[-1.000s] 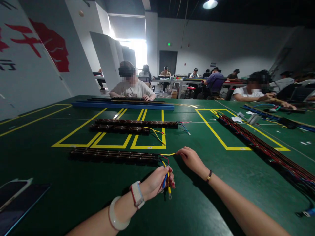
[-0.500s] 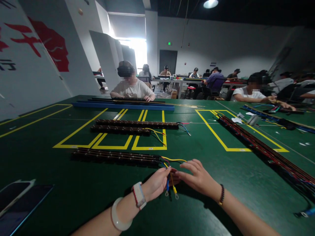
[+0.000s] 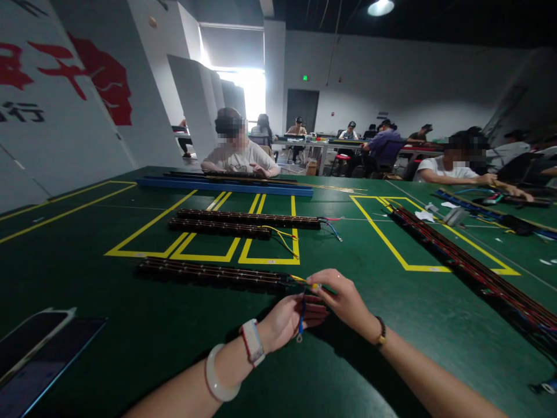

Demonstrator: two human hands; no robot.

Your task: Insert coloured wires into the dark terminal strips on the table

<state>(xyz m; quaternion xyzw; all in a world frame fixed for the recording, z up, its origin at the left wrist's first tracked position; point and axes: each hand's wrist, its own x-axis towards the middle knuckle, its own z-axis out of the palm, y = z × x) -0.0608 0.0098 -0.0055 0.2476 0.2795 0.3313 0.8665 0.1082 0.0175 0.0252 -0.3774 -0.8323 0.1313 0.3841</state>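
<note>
A long black bar-shaped bundle (image 3: 213, 276) with copper-coloured strips lies before me, coloured wires leaving its right end. My right hand (image 3: 342, 299) is closed in a pinch on a yellow wire (image 3: 317, 286) near its tip. Just below, my left hand (image 3: 287, 322) is palm up, fingers stretched to the right. Across its palm hangs a blue wire (image 3: 301, 322) ending in a ring terminal. Other wires are partly hidden between the hands.
Two similar bundles (image 3: 248, 219) lie farther off over yellow tape outlines. A longer bundle (image 3: 461, 261) runs down the right side. Phones (image 3: 52, 354) lie at left. Across the green table (image 3: 183, 348), a co-worker (image 3: 241, 154) sits behind a blue rail (image 3: 226, 187).
My left hand has loosened from its pinch on the wires, its fingers now stretched out. My right hand has moved in and closed on the yellow wire, lifting its end.
</note>
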